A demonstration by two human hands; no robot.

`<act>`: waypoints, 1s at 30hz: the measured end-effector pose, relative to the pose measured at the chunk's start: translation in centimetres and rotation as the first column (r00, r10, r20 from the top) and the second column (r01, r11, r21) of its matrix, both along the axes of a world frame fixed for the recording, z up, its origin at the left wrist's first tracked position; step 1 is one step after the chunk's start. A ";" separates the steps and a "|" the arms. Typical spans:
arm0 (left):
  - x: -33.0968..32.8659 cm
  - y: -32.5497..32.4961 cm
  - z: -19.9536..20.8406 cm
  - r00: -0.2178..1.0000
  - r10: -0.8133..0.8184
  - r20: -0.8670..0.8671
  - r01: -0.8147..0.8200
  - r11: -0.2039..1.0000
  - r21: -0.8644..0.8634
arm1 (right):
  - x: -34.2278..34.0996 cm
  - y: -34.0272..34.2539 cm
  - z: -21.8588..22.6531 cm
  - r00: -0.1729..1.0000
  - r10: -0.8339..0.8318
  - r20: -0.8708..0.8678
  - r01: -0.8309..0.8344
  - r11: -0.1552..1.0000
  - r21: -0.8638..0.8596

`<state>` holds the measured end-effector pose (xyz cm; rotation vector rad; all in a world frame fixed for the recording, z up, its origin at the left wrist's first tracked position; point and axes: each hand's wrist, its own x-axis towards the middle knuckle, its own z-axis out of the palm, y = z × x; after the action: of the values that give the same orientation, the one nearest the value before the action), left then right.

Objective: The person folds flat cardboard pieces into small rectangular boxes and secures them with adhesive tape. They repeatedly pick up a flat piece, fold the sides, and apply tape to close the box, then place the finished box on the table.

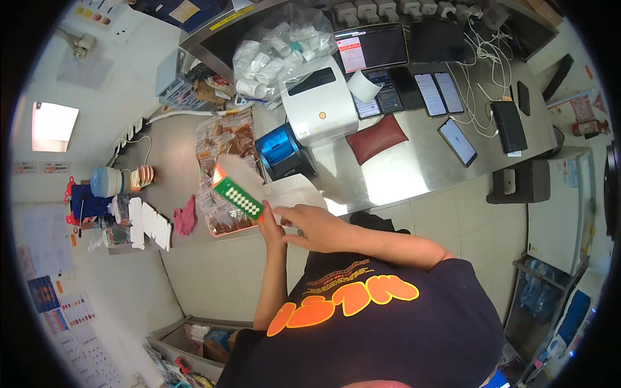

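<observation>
The count found one left hand [272, 226], one right hand [315, 227], one green-and-orange package [240, 199], one white printer [323, 116], one maroon pouch [378, 139], one pink cloth [185, 217] and one tray [234, 232] of packets [223, 143]. Right of the pouch, three phones [457, 141] with lit screens were recorded.

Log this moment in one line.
left hand: holds green-and-orange packet | right hand: close beside left | nearby: clear packs

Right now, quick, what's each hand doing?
Left hand: closed, holding the green packet.
Right hand: partly curled; whether it holds anything can't be told.
</observation>
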<state>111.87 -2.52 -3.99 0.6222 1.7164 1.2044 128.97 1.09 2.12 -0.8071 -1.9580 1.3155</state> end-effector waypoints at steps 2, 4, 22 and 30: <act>1.0 1.0 0.1 0.994 -0.052 -0.094 0.062 0.992 0.113 | 0.9 0.7 -0.6 0.994 0.010 0.113 -0.036 0.971 0.237; 1.4 2.0 0.0 0.972 -0.216 -0.093 0.234 0.934 0.269 | 2.9 1.8 -0.3 0.995 -0.002 0.101 -0.026 0.962 0.273; 6.4 10.0 -0.3 0.946 -0.160 -0.282 0.263 0.887 0.379 | 6.9 8.4 0.0 0.936 -0.341 -0.085 0.332 0.775 0.538; 7.3 10.3 -0.4 0.927 -0.262 -0.267 0.318 0.928 0.194 | 6.6 8.9 -1.8 0.929 -0.362 0.071 0.335 0.908 0.254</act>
<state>119.21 7.74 -4.36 1.1653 1.6109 1.1605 135.60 9.96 0.33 -1.0739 -1.9012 0.8217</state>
